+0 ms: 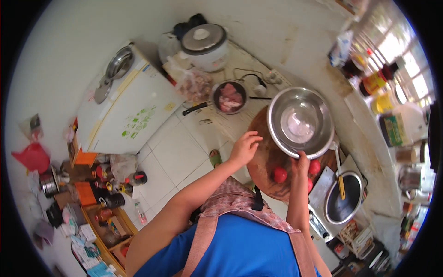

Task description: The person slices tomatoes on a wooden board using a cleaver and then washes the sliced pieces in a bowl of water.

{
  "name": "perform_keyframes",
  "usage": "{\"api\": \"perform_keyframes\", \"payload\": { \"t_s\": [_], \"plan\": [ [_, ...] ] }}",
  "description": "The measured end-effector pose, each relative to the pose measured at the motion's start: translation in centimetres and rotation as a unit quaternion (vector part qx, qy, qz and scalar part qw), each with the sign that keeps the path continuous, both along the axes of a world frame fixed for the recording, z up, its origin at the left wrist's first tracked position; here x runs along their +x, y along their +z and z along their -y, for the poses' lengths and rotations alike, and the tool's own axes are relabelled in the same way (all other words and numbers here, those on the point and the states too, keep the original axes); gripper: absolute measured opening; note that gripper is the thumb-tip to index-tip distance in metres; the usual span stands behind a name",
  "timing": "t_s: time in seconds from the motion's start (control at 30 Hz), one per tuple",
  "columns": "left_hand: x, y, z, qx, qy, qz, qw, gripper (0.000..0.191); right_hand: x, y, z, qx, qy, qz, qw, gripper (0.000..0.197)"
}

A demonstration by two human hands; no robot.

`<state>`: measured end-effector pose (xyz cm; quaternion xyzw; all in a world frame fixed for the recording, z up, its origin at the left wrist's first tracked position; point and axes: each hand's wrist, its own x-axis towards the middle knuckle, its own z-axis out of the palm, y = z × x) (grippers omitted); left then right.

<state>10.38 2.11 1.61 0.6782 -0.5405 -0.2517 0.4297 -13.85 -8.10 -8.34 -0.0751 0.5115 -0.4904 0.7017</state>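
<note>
My right hand [300, 162] grips the near rim of a stainless steel basin [323, 130], with the thumb over its edge. Clear liquid, apparently water, reflects light in the bottom of the basin. Beneath the basin is a round wooden board [259, 162]. Several red tomatoes lie on the board around my right wrist, one tomato [280, 175] to its left and another tomato [314, 167] to its right. My left hand [245, 148] hovers at the board's left edge, fingers apart and holding nothing, a short way from the basin.
A small pan [215, 104] with raw meat [228, 98] stands beyond the board, near a bag of food [193, 83] and a rice cooker [206, 57]. At right, a wok [341, 207] sits on a cooktop. Bottles [375, 81] line the windowsill; a white refrigerator [135, 107] stands left.
</note>
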Motion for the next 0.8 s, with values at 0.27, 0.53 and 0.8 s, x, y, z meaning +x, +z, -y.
{"api": "perform_keyframes", "payload": {
  "t_s": [0.27, 0.53, 0.8],
  "plan": [
    [7.9, 2.5, -3.8, 0.059, 0.047, -0.077, 0.994, 0.027, 3.9, 5.2, -5.3, -0.041, 0.04, -0.046, 0.997, 0.053],
    [21.2, 4.1, -10.7, 0.06, 0.077, -0.143, 0.985, 0.038, 15.5, 11.9, -13.4, -0.021, 0.114, -0.087, 0.99, 0.034],
    [35.7, 5.4, -21.2, 0.176, 0.151, -0.425, 0.875, 0.056, 32.3, 15.0, -18.6, -0.039, 0.285, -0.075, 0.955, 0.036]
  ]
}}
